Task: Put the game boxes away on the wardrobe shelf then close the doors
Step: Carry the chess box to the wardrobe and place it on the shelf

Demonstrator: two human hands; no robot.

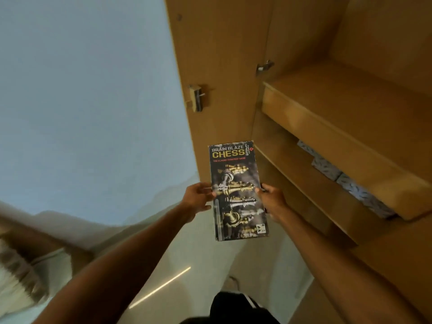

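Box [238,192] between left hand [197,198], right hand [273,200]

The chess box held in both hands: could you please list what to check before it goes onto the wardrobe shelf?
1. Left hand grips the dark printed cardboard chess box: ok.
2. Right hand grips its other long edge: ok.
3. Brown wooden wardrobe door open: ok.
4. Thick wooden upper shelf shows bare surface: ok.
5. Room on lower shelf beside grey patterned boxes: cannot tell.
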